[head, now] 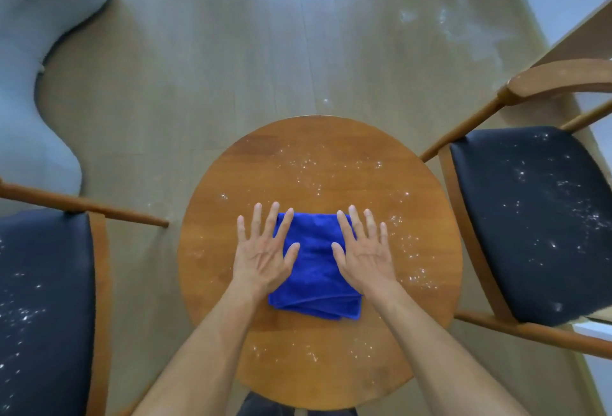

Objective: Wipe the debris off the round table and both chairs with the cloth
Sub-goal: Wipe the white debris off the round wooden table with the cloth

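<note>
Head view is looking straight down on a round wooden surface (231, 333), where a folded blue cloth (314, 270) is lying near the middle, slightly toward the person. Both hands are lying flat with fingers straight and spread, so neither grip is closing on anything. The left hand (265, 250) is pressing down along the cloth's left edge, partly on the wood, and the right hand (364, 250) is pressing along its right edge in the same way. White crumbs of debris (308, 167) are scattering the far half of the surface, its right side and the near rim.

Two wooden chairs with dark padded seats are flanking the surface. The left chair (43, 299) is showing white specks across its seat, and the right chair (530, 217) is carrying a denser sprinkling. Pale dust is also showing on the wooden floor (198, 68) beyond the surface, and a grey upholstered seat (36, 51) is sitting at the far left.
</note>
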`<state>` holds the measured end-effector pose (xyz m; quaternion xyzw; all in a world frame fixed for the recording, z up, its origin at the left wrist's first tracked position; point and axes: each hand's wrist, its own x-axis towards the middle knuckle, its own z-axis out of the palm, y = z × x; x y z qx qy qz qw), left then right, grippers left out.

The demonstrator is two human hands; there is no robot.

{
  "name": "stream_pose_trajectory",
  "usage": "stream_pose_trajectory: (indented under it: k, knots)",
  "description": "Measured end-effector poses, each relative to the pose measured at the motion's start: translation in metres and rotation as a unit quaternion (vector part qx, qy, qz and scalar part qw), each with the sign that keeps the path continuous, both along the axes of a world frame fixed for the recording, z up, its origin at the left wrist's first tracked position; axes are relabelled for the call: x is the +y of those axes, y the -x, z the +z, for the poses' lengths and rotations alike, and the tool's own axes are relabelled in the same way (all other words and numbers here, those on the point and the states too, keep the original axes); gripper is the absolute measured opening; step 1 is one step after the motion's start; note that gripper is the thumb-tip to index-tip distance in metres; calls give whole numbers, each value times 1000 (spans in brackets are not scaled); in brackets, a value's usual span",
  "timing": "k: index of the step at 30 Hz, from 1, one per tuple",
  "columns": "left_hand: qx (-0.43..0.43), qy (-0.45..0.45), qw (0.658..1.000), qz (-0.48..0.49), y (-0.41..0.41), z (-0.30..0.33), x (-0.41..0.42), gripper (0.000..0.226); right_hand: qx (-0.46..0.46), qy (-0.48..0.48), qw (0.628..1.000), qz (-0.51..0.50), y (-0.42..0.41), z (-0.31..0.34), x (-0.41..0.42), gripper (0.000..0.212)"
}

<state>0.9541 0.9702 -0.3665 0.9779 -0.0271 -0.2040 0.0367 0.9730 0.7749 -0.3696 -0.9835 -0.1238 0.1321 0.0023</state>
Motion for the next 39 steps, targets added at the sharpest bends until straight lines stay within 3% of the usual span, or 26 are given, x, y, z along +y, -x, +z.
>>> stream_pose_trajectory:
  k: [5,10,14,17,22,25,32,37,39]
  knots:
    - [17,-35,998,-54,-17,-15,-5,60,-28,35,998,40,-14,-24,-2,55]
    - [10,-51,997,-63,-22,-18,-12,64,-49,37,997,47,-16,-28,-3,67]
    - [-46,-49,995,-74,-26,-18,-7,69,-99,26,994,41,-18,-27,3,59]
    - [-129,-32,986,-104,-26,-13,-5,39,-142,8,988,59,-18,-19,4,26]
    - [-220,53,966,-126,-2,6,-1,18,-172,-84,977,99,0,-3,-14,15]
    - [-257,95,949,-154,33,10,0,16,-179,-110,967,143,31,6,-30,21]
    - [-179,107,960,-189,95,2,-3,11,-118,-128,967,185,100,-6,-44,12]
    - [-152,86,976,-129,93,7,-3,27,-106,-127,968,188,97,-6,-38,21]
    - [-143,81,981,-101,88,6,-4,26,-88,-126,964,218,86,-10,-32,39]
